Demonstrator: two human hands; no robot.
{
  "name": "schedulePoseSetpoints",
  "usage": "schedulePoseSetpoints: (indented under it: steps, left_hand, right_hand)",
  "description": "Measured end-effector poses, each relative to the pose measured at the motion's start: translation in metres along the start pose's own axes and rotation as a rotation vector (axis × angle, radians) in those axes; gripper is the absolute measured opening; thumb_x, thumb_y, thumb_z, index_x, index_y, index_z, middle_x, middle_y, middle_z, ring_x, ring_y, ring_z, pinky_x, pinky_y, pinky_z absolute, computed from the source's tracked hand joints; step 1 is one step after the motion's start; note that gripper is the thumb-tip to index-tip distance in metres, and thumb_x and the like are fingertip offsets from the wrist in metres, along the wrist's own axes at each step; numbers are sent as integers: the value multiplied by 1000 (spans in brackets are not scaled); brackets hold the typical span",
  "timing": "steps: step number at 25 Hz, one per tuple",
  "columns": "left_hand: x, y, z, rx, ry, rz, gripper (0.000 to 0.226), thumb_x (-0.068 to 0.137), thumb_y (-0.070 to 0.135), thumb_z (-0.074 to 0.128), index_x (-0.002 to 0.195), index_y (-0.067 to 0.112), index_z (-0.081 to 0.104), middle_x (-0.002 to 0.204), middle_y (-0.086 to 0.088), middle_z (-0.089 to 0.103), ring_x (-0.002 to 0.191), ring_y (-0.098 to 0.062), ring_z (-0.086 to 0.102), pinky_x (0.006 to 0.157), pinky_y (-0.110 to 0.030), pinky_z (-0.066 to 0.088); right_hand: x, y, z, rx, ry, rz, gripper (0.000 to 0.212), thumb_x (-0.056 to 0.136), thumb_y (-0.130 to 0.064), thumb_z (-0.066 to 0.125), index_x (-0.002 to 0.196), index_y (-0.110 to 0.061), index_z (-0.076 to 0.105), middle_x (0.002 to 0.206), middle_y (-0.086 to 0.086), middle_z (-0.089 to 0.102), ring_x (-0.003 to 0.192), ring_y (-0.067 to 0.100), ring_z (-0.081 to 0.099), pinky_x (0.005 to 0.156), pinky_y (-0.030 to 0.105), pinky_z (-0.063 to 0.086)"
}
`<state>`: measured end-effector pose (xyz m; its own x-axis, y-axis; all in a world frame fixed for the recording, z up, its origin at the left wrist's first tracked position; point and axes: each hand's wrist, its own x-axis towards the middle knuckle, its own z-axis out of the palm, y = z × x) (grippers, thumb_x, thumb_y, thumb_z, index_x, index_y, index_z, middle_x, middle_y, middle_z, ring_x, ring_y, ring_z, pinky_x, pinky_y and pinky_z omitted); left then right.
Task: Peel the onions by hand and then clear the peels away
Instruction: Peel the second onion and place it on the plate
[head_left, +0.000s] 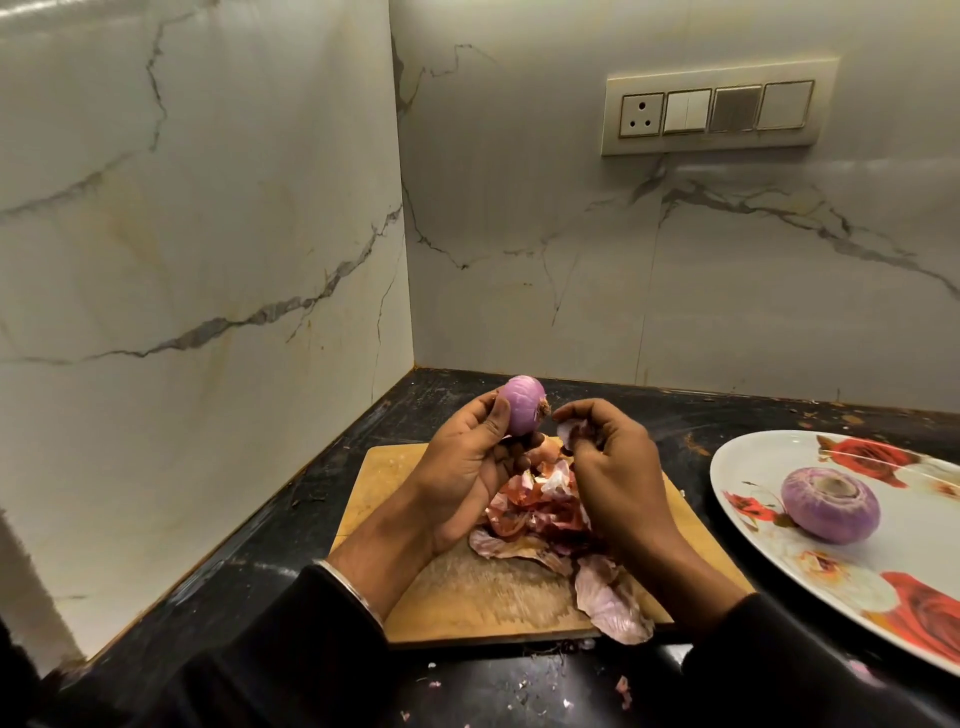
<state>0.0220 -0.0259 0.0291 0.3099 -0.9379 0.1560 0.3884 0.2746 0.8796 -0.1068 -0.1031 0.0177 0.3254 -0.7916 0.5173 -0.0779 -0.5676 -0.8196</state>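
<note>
- a black counter (291, 525) meets veined marble walls (208, 208) in a corner, a switch panel (719, 106) above.
- my left hand (467, 467) grips a peeled onion (522, 405) over the wooden board (483, 597); my right hand (613, 467) pinches a peel (569, 432).
- peels (540, 514) heap on the board; another onion (830, 505) sits on the rose plate (753, 467).

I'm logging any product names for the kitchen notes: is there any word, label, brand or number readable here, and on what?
None can be read.
The cream switch panel on the marble wall carries no legible marking.
The white oval plate with red roses shows only flowers, no words.
</note>
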Motion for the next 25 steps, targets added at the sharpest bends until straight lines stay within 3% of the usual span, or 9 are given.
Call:
schedulePoseSetpoints:
  steps: [5, 9, 13, 19, 23, 25]
  left_hand:
    - [0, 3, 0, 12, 44, 11, 34, 103, 27, 43, 117, 3, 61, 99, -17, 68, 81, -20, 68, 66, -27, 59]
    - [-2, 3, 1, 95, 77, -18, 46, 100, 38, 45, 123, 0, 59, 97, -15, 69, 73, -15, 69, 61, -26, 56]
    - [-2, -2, 3, 217, 81, -37, 65, 86, 49, 57, 128, 0, 54, 110, -20, 66, 86, -20, 64, 86, -39, 53]
    - [-2, -1, 2, 172, 79, -42, 60, 89, 49, 53, 127, 2, 54, 97, -13, 62, 69, -11, 60, 64, -25, 50]
    - [-2, 3, 2, 118, 55, -46, 49, 92, 43, 53, 122, 5, 60, 100, -15, 63, 76, -17, 65, 67, -27, 56]
    - [-3, 3, 2, 80, 55, -46, 40, 96, 38, 50, 116, 6, 64, 99, -16, 65, 77, -19, 66, 68, -27, 58]
  right_hand:
    - [-3, -4, 4, -66, -107, -34, 8, 94, -23, 61, 92, -22, 69, 86, -7, 68, 81, 4, 63, 66, 15, 49]
    - [-2, -4, 2, -152, -62, -112, 26, 90, -45, 63, 85, -19, 62, 75, -6, 63, 69, 5, 59, 60, 19, 48]
    - [-2, 0, 0, -192, -114, -167, 23, 97, -31, 58, 78, -18, 58, 63, -5, 59, 57, 8, 52, 49, 20, 38]
    - [-2, -3, 0, -96, -130, -215, 22, 100, -21, 54, 79, -14, 58, 63, -2, 57, 56, 12, 50, 49, 21, 38]
    - [-2, -5, 1, 53, -161, -170, 20, 100, -19, 53, 85, -9, 61, 71, 7, 62, 67, 23, 57, 59, 34, 47]
    - [-2, -6, -1, 99, -189, -131, 19, 101, -19, 52, 89, -7, 62, 76, 8, 63, 69, 21, 58, 62, 31, 50]
